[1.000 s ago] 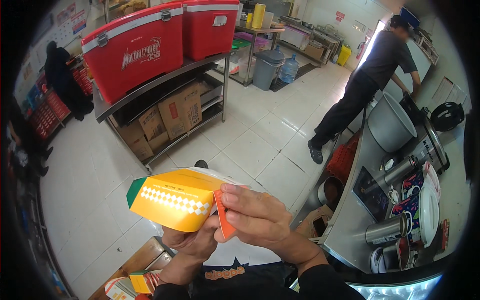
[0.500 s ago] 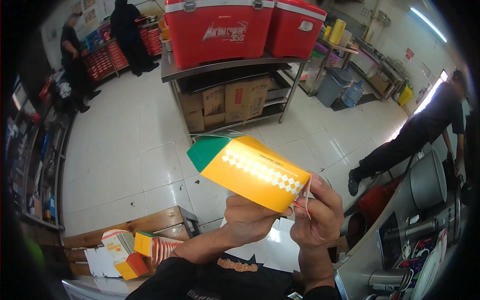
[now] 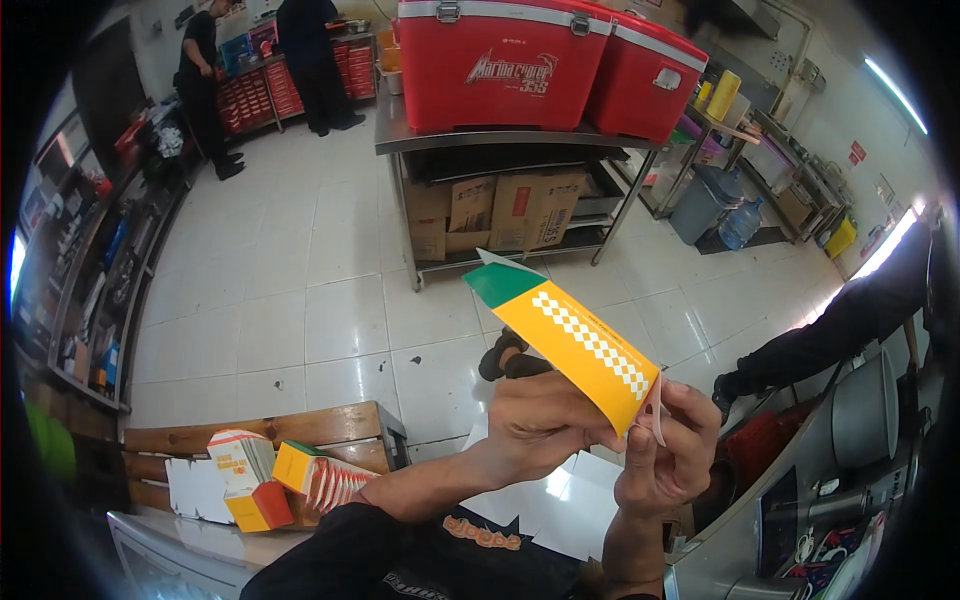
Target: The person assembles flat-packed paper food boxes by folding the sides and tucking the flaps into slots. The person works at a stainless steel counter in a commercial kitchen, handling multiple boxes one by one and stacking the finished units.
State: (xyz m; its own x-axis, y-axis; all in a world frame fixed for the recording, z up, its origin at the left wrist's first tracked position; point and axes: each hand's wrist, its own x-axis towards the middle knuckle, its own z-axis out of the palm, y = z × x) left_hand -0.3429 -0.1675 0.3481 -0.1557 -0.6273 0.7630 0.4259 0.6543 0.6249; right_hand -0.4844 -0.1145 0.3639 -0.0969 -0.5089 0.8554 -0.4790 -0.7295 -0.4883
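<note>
A yellow paper carton (image 3: 572, 345) with a green end and a row of white diamonds is held up in front of me, tilted down to the right. My left hand (image 3: 545, 425) is closed against its lower side; the fingertips are partly hidden by the carton. At the lower right end, my right hand (image 3: 668, 450) pinches the pale end flap (image 3: 655, 415) between thumb and fingers. White sheets (image 3: 575, 505) lie below my hands. To the left, a stack of folded yellow-and-red cartons (image 3: 262, 503) and a second stack (image 3: 318, 475) rest beside my left forearm.
A slatted wooden bench (image 3: 335, 425) stands at left. Ahead, a steel table (image 3: 400, 138) carries red coolers (image 3: 500, 75), with cardboard boxes (image 3: 530, 210) beneath. At right are a large pot (image 3: 865, 410) and a person's dark-clothed leg (image 3: 840, 325). Two people stand far left.
The carton has moved right and turned, so it looks narrower and steeper. Both hands have gone right with it. The whole view has shifted, and the room sits farther right in it.
</note>
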